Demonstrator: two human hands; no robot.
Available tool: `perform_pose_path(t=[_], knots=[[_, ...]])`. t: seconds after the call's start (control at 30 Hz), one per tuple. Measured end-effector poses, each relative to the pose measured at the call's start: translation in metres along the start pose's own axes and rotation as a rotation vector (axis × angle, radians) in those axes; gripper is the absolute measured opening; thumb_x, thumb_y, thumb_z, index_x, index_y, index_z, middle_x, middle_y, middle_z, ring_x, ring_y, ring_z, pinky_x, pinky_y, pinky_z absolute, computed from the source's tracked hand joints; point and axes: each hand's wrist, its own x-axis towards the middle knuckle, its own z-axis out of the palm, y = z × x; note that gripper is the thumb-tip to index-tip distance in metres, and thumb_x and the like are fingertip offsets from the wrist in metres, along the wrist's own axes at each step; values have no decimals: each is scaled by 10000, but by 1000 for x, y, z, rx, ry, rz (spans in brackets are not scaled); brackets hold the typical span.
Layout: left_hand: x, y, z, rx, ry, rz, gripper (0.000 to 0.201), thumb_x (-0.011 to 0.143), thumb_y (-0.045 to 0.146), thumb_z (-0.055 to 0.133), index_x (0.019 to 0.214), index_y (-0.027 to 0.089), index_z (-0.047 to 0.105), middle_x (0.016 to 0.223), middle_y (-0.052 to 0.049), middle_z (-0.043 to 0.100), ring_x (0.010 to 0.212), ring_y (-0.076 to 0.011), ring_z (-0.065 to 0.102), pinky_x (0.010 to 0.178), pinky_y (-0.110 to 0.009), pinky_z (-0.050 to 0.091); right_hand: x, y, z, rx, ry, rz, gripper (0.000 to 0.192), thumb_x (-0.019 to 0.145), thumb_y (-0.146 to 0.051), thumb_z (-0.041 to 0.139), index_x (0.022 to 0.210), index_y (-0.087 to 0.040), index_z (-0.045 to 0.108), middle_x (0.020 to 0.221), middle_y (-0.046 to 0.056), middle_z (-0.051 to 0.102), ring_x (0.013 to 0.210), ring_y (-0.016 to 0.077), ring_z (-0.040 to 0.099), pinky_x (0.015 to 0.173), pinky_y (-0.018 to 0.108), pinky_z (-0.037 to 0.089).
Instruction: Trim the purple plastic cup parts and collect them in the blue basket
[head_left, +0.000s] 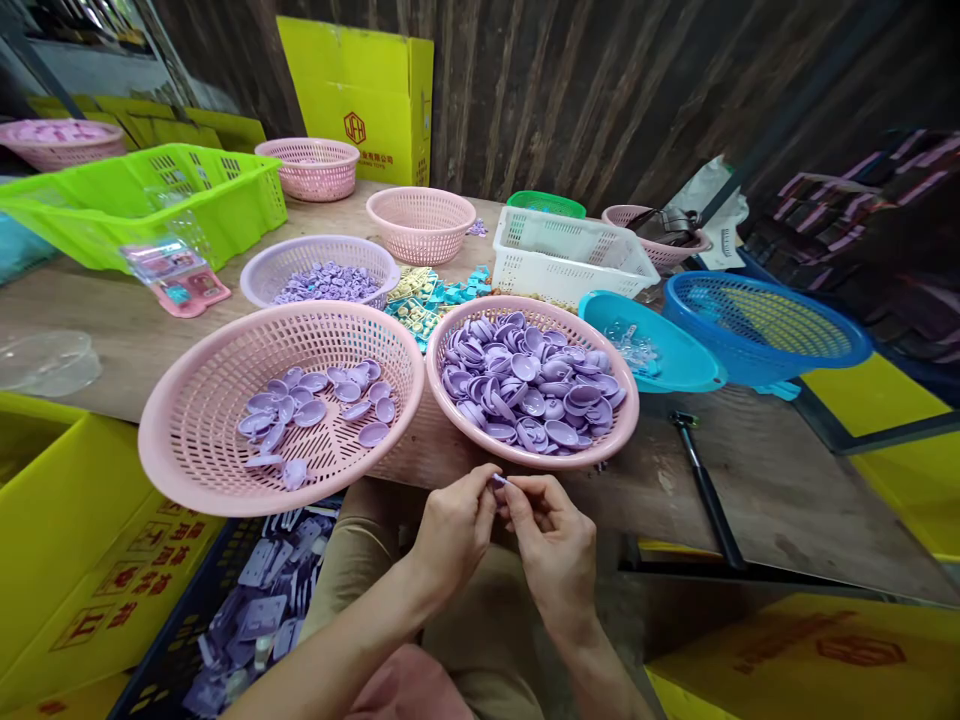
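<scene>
My left hand (455,523) and my right hand (550,527) meet above my lap, just in front of the table edge. Both are closed in a pinch on one small purple plastic piece (498,481), mostly covered by the fingertips. Right behind them, a pink basket (631,420) holds a heap of purple oval shell-like pieces (525,368). Another, wider pink basket (172,440) to the left contains fewer such purple pieces (309,412), spread over its bottom.
A hammer (705,485) lies on the table at right. Behind stand a lilac basket (259,280) of small purple parts, a white basket (570,265), a turquoise scoop (697,375) and a blue basket (757,350). A dark crate (187,610) with purple parts sits below left, beside a yellow carton (97,540).
</scene>
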Motion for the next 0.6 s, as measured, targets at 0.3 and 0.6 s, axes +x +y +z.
perform_pose_path(t=[0.3,0.6], knots=[[-1,2,-4,12,14,0,245,850,150,370,938,115,596,774,-73,686,608,-132,640,581,-196,522,0,-9,6,-210,97,-187,141,815,-277,491,745,-185,571,654,20,641,554,118,582,537,215,461],[-9,3,2,191,71,56,301,880,184,311,941,107,595,727,-84,681,607,-145,641,562,-207,522,-2,-14,18,-256,148,-289,134,822,-211,460,723,-194,548,621,17,609,550,116,556,559,221,441]])
